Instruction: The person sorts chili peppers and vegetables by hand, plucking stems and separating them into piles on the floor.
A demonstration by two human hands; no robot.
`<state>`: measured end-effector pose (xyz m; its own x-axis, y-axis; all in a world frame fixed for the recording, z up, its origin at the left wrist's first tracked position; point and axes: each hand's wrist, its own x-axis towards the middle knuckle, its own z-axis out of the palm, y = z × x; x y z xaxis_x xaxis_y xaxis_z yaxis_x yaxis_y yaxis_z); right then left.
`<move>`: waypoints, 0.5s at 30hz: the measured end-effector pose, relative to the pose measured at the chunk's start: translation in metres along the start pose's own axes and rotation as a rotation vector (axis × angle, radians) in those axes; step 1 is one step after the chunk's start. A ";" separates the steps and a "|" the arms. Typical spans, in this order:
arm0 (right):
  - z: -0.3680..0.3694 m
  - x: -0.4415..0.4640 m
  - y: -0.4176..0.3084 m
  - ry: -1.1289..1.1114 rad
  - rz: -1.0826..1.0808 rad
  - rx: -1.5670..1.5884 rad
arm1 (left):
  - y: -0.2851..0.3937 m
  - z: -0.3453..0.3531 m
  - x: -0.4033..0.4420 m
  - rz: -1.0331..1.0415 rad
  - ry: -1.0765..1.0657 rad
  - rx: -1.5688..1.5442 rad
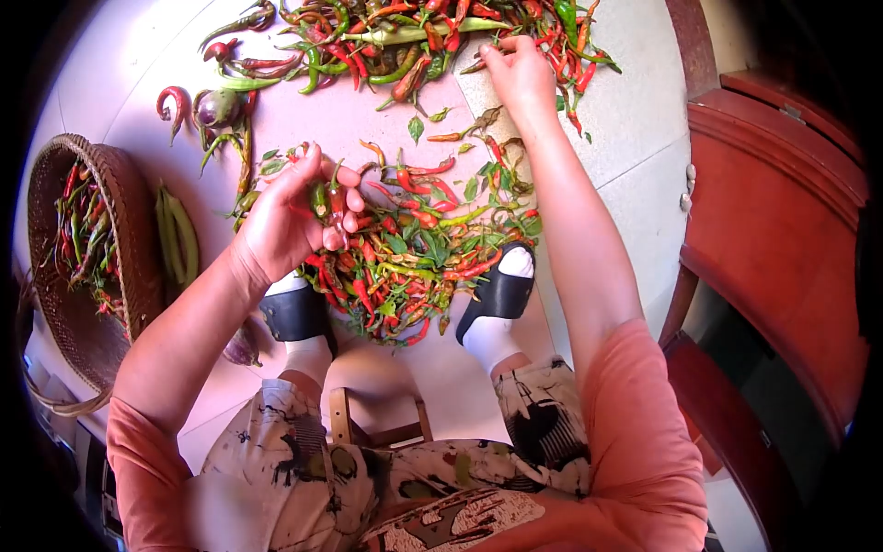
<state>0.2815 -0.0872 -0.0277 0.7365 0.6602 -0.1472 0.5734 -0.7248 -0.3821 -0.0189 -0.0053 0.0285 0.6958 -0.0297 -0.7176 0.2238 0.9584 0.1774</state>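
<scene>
My left hand is curled around a few chili peppers, one green and others red, above the near pile. My right hand reaches to the front edge of the far chili pile. Its thumb and forefinger pinch a dark chili pepper, mostly hidden by the fingers. Below my left hand, between my feet, lies the near pile of red and green chilies mixed with leaves. A few loose chilies and leaves are scattered between the two piles.
A woven basket holding chilies stands at the left. Beside it lie long green pods and a purple eggplant; a round purple-green vegetable sits farther up. Red wooden furniture borders the right. A small wooden stool is beneath me.
</scene>
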 end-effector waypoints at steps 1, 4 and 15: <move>0.009 0.004 0.002 0.025 -0.001 -0.028 | -0.001 -0.001 0.000 -0.002 0.014 0.002; 0.019 0.004 0.016 0.032 -0.001 -0.027 | -0.001 -0.005 0.000 0.001 -0.009 0.036; -0.020 -0.056 0.012 -0.542 0.347 1.069 | 0.002 -0.009 -0.002 0.050 -0.093 -0.011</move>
<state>0.2544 -0.1368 -0.0055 0.4026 0.6460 -0.6485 -0.3874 -0.5217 -0.7601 -0.0262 -0.0012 0.0244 0.7662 -0.0079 -0.6425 0.1807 0.9622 0.2036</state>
